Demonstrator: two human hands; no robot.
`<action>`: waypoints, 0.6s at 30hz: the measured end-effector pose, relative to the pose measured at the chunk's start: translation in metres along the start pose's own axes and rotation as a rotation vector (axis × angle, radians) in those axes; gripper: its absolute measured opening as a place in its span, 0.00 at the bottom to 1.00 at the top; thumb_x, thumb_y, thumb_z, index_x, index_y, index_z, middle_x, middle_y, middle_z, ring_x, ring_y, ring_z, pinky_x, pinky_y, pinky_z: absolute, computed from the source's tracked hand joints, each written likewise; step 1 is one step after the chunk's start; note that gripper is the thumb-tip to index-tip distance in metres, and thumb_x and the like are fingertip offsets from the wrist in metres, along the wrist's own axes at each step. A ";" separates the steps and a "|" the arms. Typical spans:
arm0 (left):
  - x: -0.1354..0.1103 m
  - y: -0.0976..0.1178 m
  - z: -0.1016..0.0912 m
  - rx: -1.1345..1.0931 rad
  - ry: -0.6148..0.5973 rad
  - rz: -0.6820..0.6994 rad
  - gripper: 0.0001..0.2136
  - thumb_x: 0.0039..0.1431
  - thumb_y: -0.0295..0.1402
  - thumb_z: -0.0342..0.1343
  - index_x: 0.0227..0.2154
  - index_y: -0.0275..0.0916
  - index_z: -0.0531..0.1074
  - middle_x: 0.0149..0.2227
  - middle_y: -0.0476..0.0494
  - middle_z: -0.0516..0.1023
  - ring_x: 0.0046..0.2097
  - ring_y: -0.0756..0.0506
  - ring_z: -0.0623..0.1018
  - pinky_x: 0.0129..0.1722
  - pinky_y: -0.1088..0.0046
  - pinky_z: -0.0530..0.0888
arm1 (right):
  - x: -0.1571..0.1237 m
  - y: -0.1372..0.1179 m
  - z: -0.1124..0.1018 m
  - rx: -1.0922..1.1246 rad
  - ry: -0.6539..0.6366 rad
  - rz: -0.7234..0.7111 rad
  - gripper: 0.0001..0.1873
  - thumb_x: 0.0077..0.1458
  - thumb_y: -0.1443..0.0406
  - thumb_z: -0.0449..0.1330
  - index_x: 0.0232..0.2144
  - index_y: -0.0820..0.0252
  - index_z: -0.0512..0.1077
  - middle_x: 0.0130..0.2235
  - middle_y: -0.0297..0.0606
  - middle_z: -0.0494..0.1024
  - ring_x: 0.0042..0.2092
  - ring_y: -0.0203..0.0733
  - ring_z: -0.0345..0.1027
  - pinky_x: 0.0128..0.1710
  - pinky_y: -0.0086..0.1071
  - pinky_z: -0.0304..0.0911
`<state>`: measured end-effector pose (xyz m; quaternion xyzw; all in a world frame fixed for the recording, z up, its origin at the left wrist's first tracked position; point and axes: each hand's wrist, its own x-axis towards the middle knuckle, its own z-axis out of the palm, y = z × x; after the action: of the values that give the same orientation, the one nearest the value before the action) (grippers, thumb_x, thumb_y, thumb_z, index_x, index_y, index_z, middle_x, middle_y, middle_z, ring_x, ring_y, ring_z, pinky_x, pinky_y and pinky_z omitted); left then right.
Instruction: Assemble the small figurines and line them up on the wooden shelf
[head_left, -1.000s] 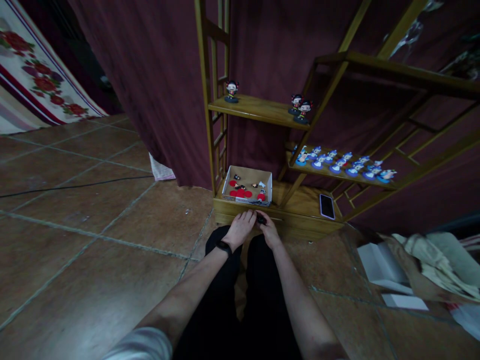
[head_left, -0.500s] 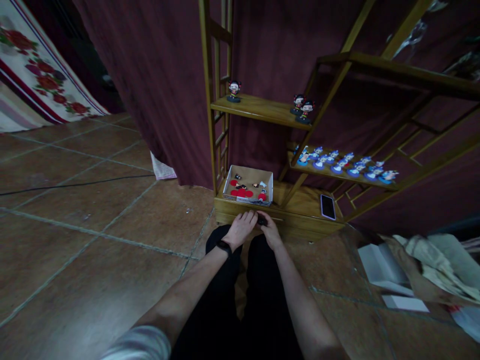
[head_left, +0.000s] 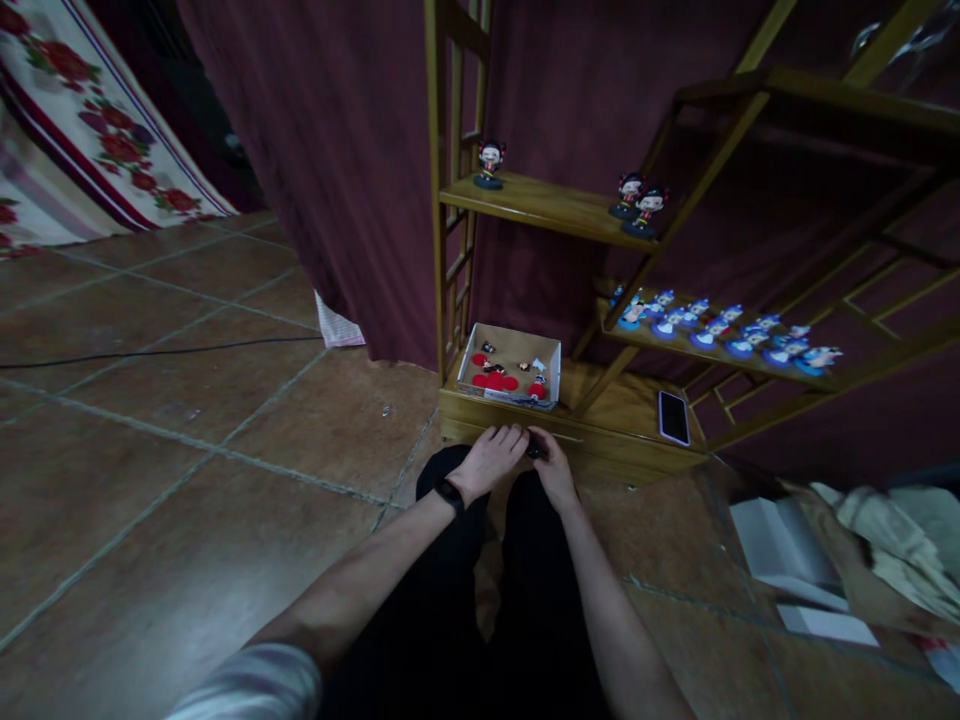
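Observation:
My left hand [head_left: 496, 455] and my right hand [head_left: 553, 467] meet over my knees, just in front of the wooden shelf's bottom board [head_left: 600, 415]. Both pinch a small dark piece [head_left: 532, 450] between their fingertips; what it is I cannot make out. Behind them an open cardboard box [head_left: 512, 364] holds red and dark figurine parts. Three black-haired figurines stand on the upper shelf [head_left: 551, 205], one [head_left: 490, 163] at its left end and two [head_left: 639, 208] at its right.
A row of several blue figurines [head_left: 724, 335] fills the middle shelf. A phone [head_left: 673, 416] lies on the bottom board. White boxes and crumpled paper [head_left: 832, 555] lie on the tile floor at the right. A dark red curtain [head_left: 330, 150] hangs behind, a cable [head_left: 150, 352] crosses the floor.
The view has shifted a little, so shelf and hands sit further right in the picture. Both hands stay together on the small dark piece.

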<state>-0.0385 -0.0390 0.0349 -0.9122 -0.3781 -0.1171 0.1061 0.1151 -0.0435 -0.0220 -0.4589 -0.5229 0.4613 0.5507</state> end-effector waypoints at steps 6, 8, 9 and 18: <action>-0.001 -0.005 -0.003 -0.028 -0.025 0.024 0.19 0.58 0.23 0.39 0.52 0.33 0.56 0.52 0.34 0.64 0.50 0.43 0.67 0.46 0.65 0.63 | 0.000 0.001 0.002 -0.004 -0.008 0.007 0.31 0.35 0.74 0.49 0.45 0.54 0.66 0.49 0.36 0.69 0.52 0.42 0.61 0.55 0.40 0.52; -0.001 -0.006 -0.003 -0.039 -0.033 0.032 0.19 0.58 0.22 0.39 0.52 0.33 0.56 0.52 0.33 0.64 0.50 0.43 0.67 0.46 0.65 0.63 | 0.000 0.002 0.002 -0.004 -0.011 0.010 0.30 0.35 0.74 0.50 0.45 0.54 0.66 0.49 0.36 0.69 0.52 0.42 0.61 0.55 0.40 0.53; -0.002 -0.007 -0.003 -0.045 -0.038 0.033 0.19 0.57 0.22 0.40 0.52 0.33 0.56 0.52 0.33 0.64 0.50 0.43 0.67 0.46 0.65 0.63 | 0.000 0.002 0.002 -0.004 -0.015 0.011 0.30 0.35 0.74 0.50 0.45 0.54 0.66 0.49 0.36 0.69 0.51 0.42 0.61 0.55 0.40 0.53; -0.002 -0.016 0.001 -0.134 -0.050 -0.006 0.18 0.57 0.22 0.40 0.51 0.35 0.57 0.50 0.35 0.65 0.50 0.43 0.67 0.47 0.64 0.64 | 0.009 0.004 0.008 -0.011 -0.020 0.036 0.26 0.38 0.73 0.53 0.44 0.55 0.67 0.47 0.36 0.71 0.50 0.42 0.63 0.54 0.40 0.54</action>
<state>-0.0513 -0.0297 0.0353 -0.9187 -0.3748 -0.1195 0.0351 0.1075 -0.0341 -0.0240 -0.4667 -0.5227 0.4728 0.5343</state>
